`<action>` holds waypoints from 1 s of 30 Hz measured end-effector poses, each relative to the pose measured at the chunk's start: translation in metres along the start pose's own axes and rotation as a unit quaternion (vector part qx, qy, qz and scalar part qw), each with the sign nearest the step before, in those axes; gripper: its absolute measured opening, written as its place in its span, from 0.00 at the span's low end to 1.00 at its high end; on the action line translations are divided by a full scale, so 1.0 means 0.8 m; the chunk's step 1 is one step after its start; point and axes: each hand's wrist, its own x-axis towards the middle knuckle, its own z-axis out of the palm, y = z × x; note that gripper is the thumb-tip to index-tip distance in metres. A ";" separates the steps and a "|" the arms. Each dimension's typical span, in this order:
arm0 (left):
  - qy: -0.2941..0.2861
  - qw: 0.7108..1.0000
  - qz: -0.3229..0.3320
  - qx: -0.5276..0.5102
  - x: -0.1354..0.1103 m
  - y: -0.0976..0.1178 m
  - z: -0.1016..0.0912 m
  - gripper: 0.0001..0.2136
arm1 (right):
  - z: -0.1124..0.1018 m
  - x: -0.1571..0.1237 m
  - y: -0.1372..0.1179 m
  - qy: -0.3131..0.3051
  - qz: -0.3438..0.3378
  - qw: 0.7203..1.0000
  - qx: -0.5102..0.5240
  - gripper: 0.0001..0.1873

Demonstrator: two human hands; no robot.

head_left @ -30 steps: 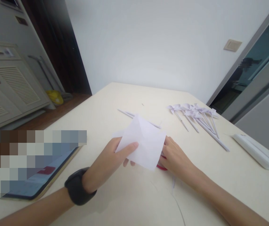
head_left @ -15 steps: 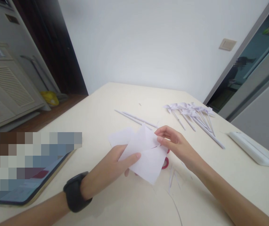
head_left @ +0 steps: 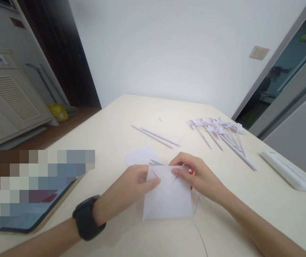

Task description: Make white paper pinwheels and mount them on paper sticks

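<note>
Both hands hold one white square of paper (head_left: 167, 196) just above the cream table (head_left: 131, 114). My left hand (head_left: 131, 185), with a black watch on its wrist, pinches the sheet's upper left corner. My right hand (head_left: 195, 176) pinches the upper right edge, fingers curled onto the sheet. The paper has short cuts near its top. Red-handled scissors (head_left: 191, 174) lie partly hidden under my right hand, with their grey blades (head_left: 155, 163) pointing left behind the sheet. Another white sheet (head_left: 140, 156) lies flat behind my left hand.
Several finished white paper pinwheels on sticks (head_left: 219, 132) lie at the right back. Two loose white sticks (head_left: 155, 136) lie mid-table. A tablet (head_left: 35, 210) rests at the left edge and a white box (head_left: 286, 170) at the right. Thin paper strips (head_left: 197, 205) lie near my right wrist.
The sheet has come down from a raised tilt to hang squarely in front of me. My right hand left the scissors and moved up to grip the paper's top edge.
</note>
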 end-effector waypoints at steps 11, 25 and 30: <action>-0.047 0.997 0.019 -0.052 0.000 0.005 0.003 0.09 | 0.007 -0.005 -0.006 -0.018 -0.017 1.000 0.003 0.05; -0.008 0.999 -0.017 -0.051 0.000 0.006 0.001 0.11 | 0.005 -0.002 0.001 0.065 0.009 0.998 -0.010 0.03; -0.022 0.999 -0.038 -0.013 -0.004 0.013 0.006 0.14 | 0.020 -0.007 0.001 0.055 -0.031 0.998 -0.020 0.05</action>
